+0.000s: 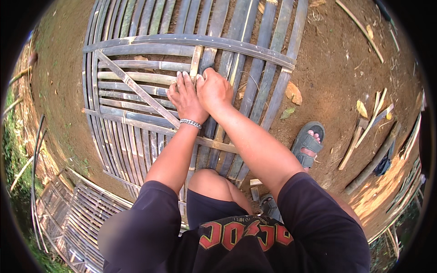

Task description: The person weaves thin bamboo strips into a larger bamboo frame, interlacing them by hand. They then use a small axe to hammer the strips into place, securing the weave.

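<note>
- Right grip is curled, with bent fingers, at the near end of a short bamboo strip; whether it clasps this strip I cannot tell, because the fingertips are hidden.
- Left grip is not clenched: its fingers are stretched out and rest at the same near end, close against the right one.
- Short strip is in the middle of a bamboo panel, between the crosswise slats and the long slats.
- Beyond it, a far crossbar goes over the panel; a diagonal strip crosses the crosswise slats.
- Around the left wrist is a chain bracelet.
- Panel lies on bare soil.
- To its right, a dark sandal is on the right foot, near a green leaf.
- Farther right lies a pole, with dark cloth beside it.
- At lower left there is a second slatted panel.
</note>
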A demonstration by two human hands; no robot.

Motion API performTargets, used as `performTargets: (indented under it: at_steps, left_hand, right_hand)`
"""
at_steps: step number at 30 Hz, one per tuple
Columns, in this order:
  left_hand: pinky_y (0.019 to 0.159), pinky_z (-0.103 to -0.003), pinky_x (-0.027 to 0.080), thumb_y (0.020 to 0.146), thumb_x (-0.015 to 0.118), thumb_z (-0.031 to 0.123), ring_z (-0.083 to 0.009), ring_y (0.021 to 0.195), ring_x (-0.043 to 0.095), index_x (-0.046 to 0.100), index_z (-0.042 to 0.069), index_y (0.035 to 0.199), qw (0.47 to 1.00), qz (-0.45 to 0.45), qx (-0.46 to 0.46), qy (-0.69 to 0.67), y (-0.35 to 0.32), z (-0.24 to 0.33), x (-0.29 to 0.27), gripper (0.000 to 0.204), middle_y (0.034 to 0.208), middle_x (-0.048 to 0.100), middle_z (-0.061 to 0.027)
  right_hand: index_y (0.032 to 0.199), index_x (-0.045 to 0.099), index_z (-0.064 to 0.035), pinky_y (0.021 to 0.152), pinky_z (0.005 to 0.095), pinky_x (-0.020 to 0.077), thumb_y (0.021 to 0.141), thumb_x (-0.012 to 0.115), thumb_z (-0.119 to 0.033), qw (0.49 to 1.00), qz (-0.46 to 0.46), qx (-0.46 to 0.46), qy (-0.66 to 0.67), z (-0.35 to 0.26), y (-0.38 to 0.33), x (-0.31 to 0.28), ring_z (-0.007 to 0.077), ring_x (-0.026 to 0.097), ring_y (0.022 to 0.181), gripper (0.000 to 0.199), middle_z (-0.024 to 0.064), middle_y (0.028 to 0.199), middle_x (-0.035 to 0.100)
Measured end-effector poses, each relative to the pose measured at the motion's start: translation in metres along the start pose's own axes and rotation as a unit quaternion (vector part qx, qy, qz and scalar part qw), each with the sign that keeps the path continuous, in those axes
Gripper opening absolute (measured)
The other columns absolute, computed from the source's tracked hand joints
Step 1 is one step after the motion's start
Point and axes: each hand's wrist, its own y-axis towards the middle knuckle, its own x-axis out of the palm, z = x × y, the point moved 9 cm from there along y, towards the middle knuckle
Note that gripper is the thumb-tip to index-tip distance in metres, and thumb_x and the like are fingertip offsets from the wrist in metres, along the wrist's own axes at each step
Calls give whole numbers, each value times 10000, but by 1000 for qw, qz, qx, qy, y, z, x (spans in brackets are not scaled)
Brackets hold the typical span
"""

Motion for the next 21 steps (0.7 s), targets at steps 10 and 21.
performTargets:
  at_steps: [10,21]
  left_hand:
    - [1058,-550,359,960,610,340,-370,1324,528,599,-79,1219,967,205,115,96,0,15,-10,493,1324,596,-255]
    - [1063,-563,356,963,611,359,-379,1334,509,562,-95,1265,978,163,128,39,-16,17,-20,548,1337,580,-264]
  right_hand:
    - [1461,439,-30,1183,597,273,839,742,-195,981,21,-151,117,-16,-58,14,528,329,1399,710,307,1482,361]
    - [1561,413,-103,1192,711,202,843,707,-289,978,-63,-181,81,-22,-60,32,644,151,1460,798,161,1676,243]
